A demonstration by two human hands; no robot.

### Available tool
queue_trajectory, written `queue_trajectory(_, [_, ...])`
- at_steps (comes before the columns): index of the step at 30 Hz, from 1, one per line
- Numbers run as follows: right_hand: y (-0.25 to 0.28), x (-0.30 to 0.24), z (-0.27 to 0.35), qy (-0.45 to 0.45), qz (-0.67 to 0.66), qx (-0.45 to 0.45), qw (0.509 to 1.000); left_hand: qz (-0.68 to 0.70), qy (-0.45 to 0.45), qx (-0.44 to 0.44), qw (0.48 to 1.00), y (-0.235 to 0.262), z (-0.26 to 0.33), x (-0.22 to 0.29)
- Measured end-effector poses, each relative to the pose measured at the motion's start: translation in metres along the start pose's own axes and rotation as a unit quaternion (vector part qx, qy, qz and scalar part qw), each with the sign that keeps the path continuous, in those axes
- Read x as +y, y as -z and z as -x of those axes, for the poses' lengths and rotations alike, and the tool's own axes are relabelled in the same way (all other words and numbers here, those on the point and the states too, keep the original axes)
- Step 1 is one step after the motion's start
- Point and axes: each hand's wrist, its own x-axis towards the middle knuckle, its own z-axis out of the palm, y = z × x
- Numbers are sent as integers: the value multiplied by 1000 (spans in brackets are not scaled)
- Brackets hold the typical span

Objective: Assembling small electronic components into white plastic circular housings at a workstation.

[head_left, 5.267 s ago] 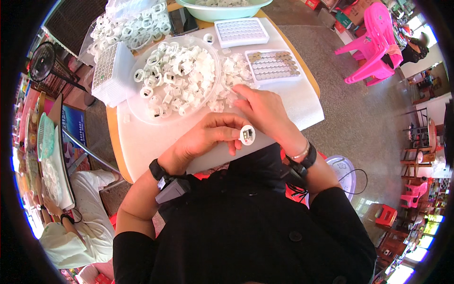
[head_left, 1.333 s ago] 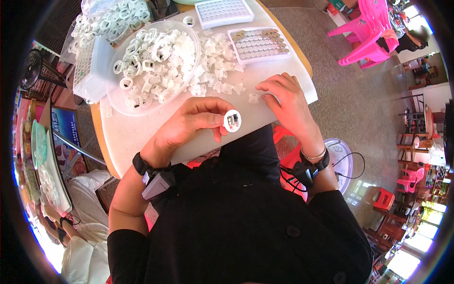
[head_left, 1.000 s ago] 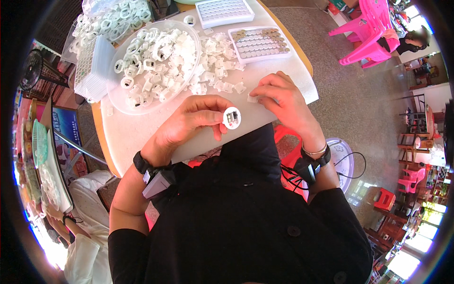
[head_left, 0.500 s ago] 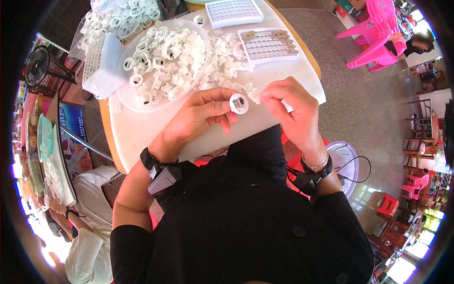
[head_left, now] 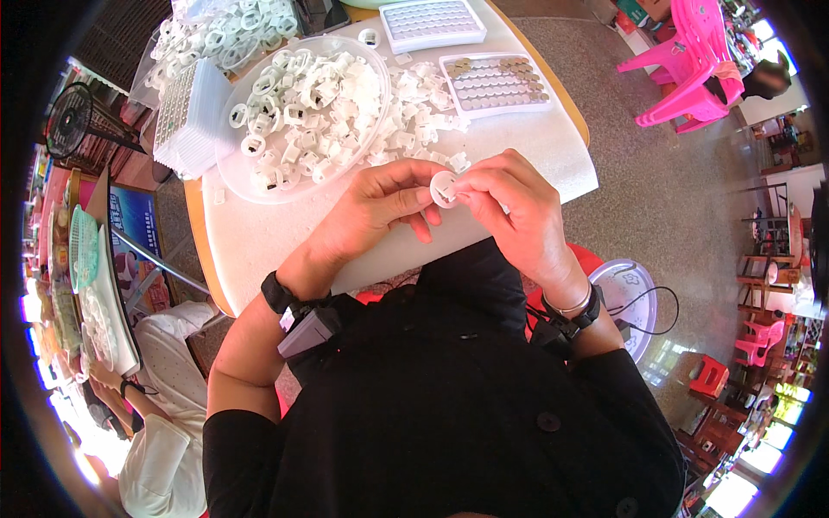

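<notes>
Between thumb and fingers, my left hand (head_left: 371, 211) holds a small round white plastic housing (head_left: 441, 183) above the near part of the table. The fingertips of my right hand (head_left: 522, 207) are pinched at the housing's right side and touch it. A white piece lies over the housing's middle; whether those fingers still grip it is hidden. Just beyond my hands, small white plastic clips (head_left: 423, 108) lie in a loose heap. To their left, a large clear round tray (head_left: 250, 192) is piled with white housings and clips, some with dark parts inside.
A white tray of round metal discs (head_left: 501, 110) sits beyond my right hand, with another white tray (head_left: 432, 43) behind it. Stacked clear trays (head_left: 186, 121) and a bag of rings (head_left: 233, 34) stand at the left. A co-worker's arm (head_left: 129, 388) shows far left.
My right hand has moved left, and its fingertips now meet the housing. The dark and metal inside of the housing, visible before, is covered by a white piece.
</notes>
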Motion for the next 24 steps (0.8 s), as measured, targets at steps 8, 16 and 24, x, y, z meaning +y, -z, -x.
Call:
queue_trajectory(8, [-4,10,2,-260,-310,-46,913,-34,1,13,999,1,-1,-1])
queue_trajectory(16, [-13,11,4,-274,-286,-4,918,-4,-45,106,993,-4,0,-1])
queue_trajectory(24, [-15,8,0,-207,-206,-19,956,-77,-54,126,988,-6,-3,-5])
